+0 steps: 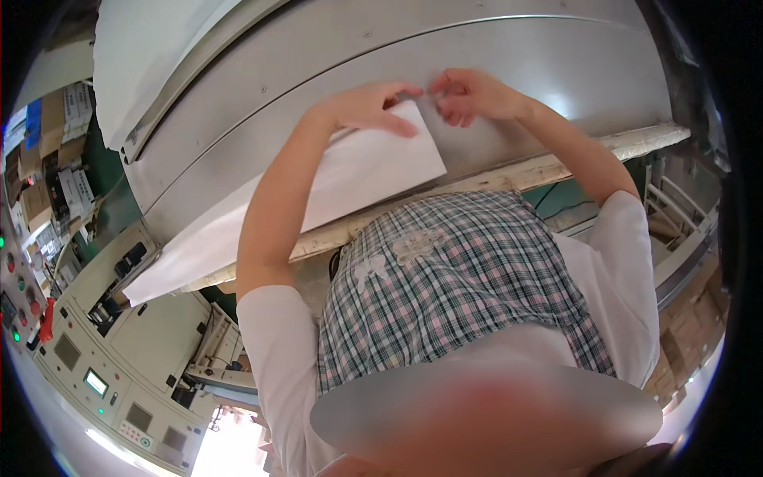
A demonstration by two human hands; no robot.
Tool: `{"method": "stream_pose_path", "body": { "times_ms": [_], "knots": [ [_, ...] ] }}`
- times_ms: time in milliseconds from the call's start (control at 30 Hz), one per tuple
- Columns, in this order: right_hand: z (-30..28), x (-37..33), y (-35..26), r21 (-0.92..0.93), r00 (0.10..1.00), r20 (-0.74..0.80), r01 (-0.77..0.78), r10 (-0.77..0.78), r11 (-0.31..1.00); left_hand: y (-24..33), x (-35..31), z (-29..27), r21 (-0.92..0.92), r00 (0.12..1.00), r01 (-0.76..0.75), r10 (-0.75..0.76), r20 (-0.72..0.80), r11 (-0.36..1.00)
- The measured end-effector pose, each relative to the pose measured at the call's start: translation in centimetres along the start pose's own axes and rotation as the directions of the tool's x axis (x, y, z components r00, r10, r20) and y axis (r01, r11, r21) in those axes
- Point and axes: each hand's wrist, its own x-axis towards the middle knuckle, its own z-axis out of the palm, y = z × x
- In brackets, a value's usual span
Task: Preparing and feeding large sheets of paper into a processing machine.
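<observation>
A long, folded white sheet, cloth or paper I cannot tell, lies along the near edge of a metal worktop. Its squared end is near the middle, and the rest runs off to the lower left. My left hand rests over the far side of that end, its thumb lying on the sheet and its fingers stretched apart beyond the fold. Just right of it, above bare metal, my right hand is raised with loosely bent, separated fingers. Some blur covers these fingertips, and no object shows in them. A small gap separates the two hands.
The metal worktop has a long seam and a worn, wrapped front rail. A large pale panel stands at the far left. Control cabinets are at lower left, with stacked boxes behind and cartons at right.
</observation>
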Motion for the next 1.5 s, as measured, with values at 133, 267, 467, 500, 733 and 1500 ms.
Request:
{"method": "stream_pose_path", "body": {
  "times_ms": [133,267,467,500,733,1500],
  "knots": [
    [2.9,-1.1,0.2,-0.076,0.957,0.23,-0.165,0.178,0.983,1.3,-1.9,-2.1,-0.045,1.0,-0.017,0.016,-0.027,0.999],
    [5.0,2.1,4.6,0.061,0.975,0.193,-0.122,0.108,0.991,2.5,-2.8,-2.4,-0.074,0.999,-0.037,0.036,-0.007,0.997],
    [4.5,2.5,5.4,0.027,1.0,-0.007,-0.03,0.03,0.999,0.0,-2.1,-1.0,0.068,0.996,0.02,-0.014,-0.093,0.997],
    [4.3,2.4,5.2,0.019,1.0,0.003,-0.027,0.027,0.999,-0.5,-1.9,-0.6,0.249,0.983,0.103,-0.06,-0.174,0.963],
    [1.0,2.8,3.0,-0.156,0.978,-0.174,0.09,-0.117,0.984,-1.1,-3.1,1.2,0.212,0.959,0.175,-0.117,-0.26,0.961],
    [0.5,6.7,2.3,-0.687,0.899,-0.341,-0.039,-0.274,0.725,-6.0,-13.2,2.5,0.174,0.957,0.289,-0.284,-0.056,0.941]
  ]
}}
